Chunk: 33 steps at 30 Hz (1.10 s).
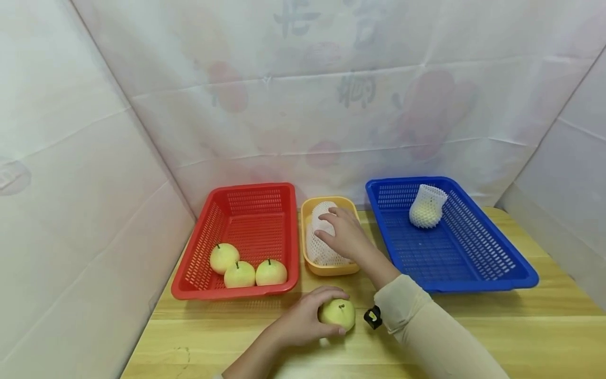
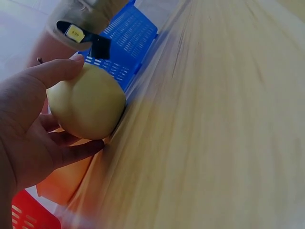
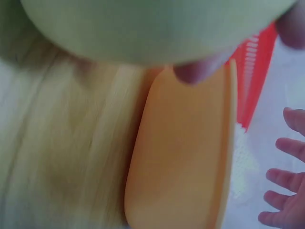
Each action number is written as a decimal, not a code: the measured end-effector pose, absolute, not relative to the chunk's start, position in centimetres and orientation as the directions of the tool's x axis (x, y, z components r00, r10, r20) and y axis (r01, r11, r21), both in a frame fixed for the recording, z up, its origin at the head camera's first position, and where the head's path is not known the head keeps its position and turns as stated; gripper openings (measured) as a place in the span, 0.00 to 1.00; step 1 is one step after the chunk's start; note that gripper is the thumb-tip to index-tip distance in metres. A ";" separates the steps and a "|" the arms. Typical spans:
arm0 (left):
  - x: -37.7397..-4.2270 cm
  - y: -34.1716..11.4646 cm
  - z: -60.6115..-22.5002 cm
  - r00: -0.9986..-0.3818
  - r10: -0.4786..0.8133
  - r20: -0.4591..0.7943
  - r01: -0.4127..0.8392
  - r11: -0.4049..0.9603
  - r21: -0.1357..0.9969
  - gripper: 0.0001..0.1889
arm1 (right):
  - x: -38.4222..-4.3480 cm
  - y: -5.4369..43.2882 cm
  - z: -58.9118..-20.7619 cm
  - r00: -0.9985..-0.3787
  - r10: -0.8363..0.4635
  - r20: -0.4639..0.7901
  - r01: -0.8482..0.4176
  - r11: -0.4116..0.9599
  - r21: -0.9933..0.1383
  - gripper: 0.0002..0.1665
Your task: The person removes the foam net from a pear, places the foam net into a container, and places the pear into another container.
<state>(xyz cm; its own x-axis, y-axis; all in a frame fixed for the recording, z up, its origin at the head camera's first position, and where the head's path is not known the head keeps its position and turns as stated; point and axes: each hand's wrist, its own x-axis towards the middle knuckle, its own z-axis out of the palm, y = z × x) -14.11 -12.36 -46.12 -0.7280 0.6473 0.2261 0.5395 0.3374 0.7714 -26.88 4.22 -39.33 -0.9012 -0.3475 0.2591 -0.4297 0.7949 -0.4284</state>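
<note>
On the wooden table my left hand (image 1: pixel 303 320) holds a round yellow pear (image 1: pixel 340 316), thumb on the near side and fingers round the far side. The left wrist view shows the same pear (image 2: pixel 88 102) between thumb and fingers. My right hand (image 1: pixel 347 237) is over the small yellow tray (image 1: pixel 331 271), palm down, fingers spread above white foam net sleeves (image 1: pixel 326 255). Its fingers (image 3: pixel 286 179) look fairly straight in the right wrist view, near a blurred strip of foam net (image 3: pixel 243 164).
A red basket (image 1: pixel 253 231) at left contains three bare pears (image 1: pixel 240 275). At right, a blue basket (image 1: pixel 407 252) holds one pear in a foam net sleeve (image 1: pixel 426 210). A black wrist camera (image 1: pixel 373 317) sits at the right cuff. Fabric walls (image 1: pixel 326 116) enclose the table.
</note>
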 end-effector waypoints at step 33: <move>-13.5 -12.6 -43.6 -0.857 0.472 0.205 0.268 0.069 0.961 0.29 | -17.8 7.9 -37.6 -0.551 -0.727 0.410 -0.689 0.119 -0.715 0.06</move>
